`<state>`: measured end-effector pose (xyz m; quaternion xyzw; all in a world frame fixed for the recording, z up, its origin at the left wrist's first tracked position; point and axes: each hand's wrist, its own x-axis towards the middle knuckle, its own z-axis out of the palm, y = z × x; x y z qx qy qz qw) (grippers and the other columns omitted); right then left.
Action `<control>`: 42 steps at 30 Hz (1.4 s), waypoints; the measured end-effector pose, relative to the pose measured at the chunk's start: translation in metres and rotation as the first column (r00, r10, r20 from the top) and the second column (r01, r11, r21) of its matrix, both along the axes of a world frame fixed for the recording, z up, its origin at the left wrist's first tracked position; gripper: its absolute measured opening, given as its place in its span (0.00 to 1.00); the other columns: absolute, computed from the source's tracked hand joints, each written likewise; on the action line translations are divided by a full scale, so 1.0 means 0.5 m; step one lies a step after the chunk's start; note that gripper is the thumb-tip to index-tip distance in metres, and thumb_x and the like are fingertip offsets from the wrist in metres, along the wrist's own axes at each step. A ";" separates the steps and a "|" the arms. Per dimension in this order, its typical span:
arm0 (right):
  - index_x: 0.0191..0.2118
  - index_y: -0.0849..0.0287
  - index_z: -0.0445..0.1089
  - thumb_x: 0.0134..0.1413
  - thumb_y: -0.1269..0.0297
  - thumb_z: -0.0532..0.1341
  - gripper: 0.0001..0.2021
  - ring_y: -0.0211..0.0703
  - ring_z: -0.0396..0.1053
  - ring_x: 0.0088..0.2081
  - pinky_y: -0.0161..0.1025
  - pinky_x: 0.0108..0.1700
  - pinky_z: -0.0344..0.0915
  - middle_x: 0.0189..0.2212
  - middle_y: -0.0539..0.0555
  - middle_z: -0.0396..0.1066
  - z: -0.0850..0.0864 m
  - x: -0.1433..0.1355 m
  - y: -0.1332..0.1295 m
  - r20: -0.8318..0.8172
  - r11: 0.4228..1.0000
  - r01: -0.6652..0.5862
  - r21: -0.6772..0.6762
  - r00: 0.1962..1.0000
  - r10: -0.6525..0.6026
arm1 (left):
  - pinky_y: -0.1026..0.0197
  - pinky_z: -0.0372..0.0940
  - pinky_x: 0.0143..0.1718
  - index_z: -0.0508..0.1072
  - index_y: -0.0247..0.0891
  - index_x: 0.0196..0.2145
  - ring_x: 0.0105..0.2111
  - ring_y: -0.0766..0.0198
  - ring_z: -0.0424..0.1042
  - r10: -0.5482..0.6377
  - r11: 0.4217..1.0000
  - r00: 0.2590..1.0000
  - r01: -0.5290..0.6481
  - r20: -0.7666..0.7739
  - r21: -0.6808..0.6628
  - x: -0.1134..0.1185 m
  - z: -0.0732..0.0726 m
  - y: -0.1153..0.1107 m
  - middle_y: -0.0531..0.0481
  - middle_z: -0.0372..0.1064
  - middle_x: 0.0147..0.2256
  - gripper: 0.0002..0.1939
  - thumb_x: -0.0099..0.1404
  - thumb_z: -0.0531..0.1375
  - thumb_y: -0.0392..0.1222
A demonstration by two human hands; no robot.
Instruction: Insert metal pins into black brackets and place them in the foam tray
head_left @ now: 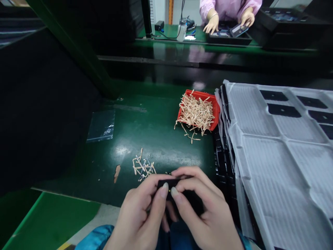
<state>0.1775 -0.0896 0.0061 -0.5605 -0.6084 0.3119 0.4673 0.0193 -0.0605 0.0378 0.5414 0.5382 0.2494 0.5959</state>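
At the table's near edge, my left hand (142,205) and my right hand (205,201) are close together. Both are closed on a small black flat piece (161,182), thumbs pressing its near face; a tiny yellowish spot shows between the thumbnails. My fingers cover most of the piece, so its full shape is hidden. Just beyond my left hand lies a small heap of thin beige and clear bent strips (143,166). A beige scrap (117,173) rests left of that heap.
A red bin (216,113) overflows with beige strips (196,111). On the right are stacked trays under a white sheet (265,156), with black plates (284,110) in some pockets. A clear zip bag (101,125) lies left. Across the bench, another person's hands (212,23) handle a device.
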 end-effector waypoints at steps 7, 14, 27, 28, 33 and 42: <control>0.42 0.55 0.68 0.64 0.71 0.61 0.05 0.43 0.77 0.46 0.40 0.51 0.75 0.47 0.56 0.76 -0.024 -0.028 0.000 0.234 0.977 0.106 0.187 0.961 -0.149 | 0.69 0.72 0.31 0.76 0.43 0.46 0.27 0.66 0.76 0.265 0.948 0.954 -0.232 -0.140 0.218 0.025 -0.021 -0.020 0.52 0.79 0.34 0.09 0.74 0.57 0.42; 0.50 0.50 0.68 0.64 0.66 0.65 0.12 0.38 0.79 0.40 0.34 0.43 0.77 0.43 0.51 0.78 -0.031 -0.012 0.004 -0.047 0.961 0.273 -0.035 0.960 -0.275 | 0.66 0.70 0.22 0.70 0.39 0.49 0.18 0.64 0.71 0.378 0.920 0.926 -0.377 0.015 0.103 0.011 0.003 0.001 0.57 0.70 0.19 0.09 0.76 0.56 0.45; 0.46 0.49 0.74 0.60 0.76 0.66 0.13 0.35 0.76 0.31 0.28 0.35 0.78 0.33 0.48 0.75 -0.006 -0.027 -0.012 -0.322 0.954 0.301 0.012 0.904 -0.281 | 0.65 0.73 0.21 0.72 0.38 0.43 0.18 0.63 0.76 0.278 0.960 0.949 -0.268 0.148 -0.085 0.017 0.009 -0.005 0.52 0.75 0.22 0.13 0.74 0.59 0.52; 0.46 0.49 0.74 0.60 0.76 0.66 0.14 0.35 0.76 0.31 0.28 0.35 0.78 0.34 0.48 0.75 -0.005 -0.029 -0.014 -0.324 0.954 0.299 0.019 0.905 -0.277 | 0.66 0.72 0.20 0.71 0.38 0.41 0.18 0.64 0.75 0.294 0.955 0.946 -0.286 0.137 -0.079 0.019 0.008 -0.006 0.53 0.76 0.22 0.13 0.73 0.60 0.51; 0.45 0.49 0.74 0.60 0.77 0.65 0.13 0.36 0.77 0.34 0.30 0.37 0.78 0.36 0.49 0.76 -0.002 -0.041 -0.018 -0.344 0.938 0.344 0.033 0.885 -0.313 | 0.69 0.70 0.18 0.70 0.38 0.37 0.16 0.66 0.74 0.337 0.941 0.937 -0.332 0.095 -0.063 0.025 0.012 -0.007 0.53 0.76 0.21 0.12 0.71 0.63 0.50; 0.41 0.48 0.75 0.62 0.69 0.67 0.06 0.36 0.80 0.29 0.25 0.32 0.77 0.31 0.47 0.80 -0.004 0.004 -0.001 -0.305 0.950 0.312 -0.029 0.902 -0.306 | 0.66 0.73 0.23 0.71 0.35 0.42 0.21 0.62 0.79 0.187 0.965 0.946 -0.126 0.265 -0.231 0.004 0.008 0.002 0.44 0.80 0.25 0.18 0.75 0.58 0.55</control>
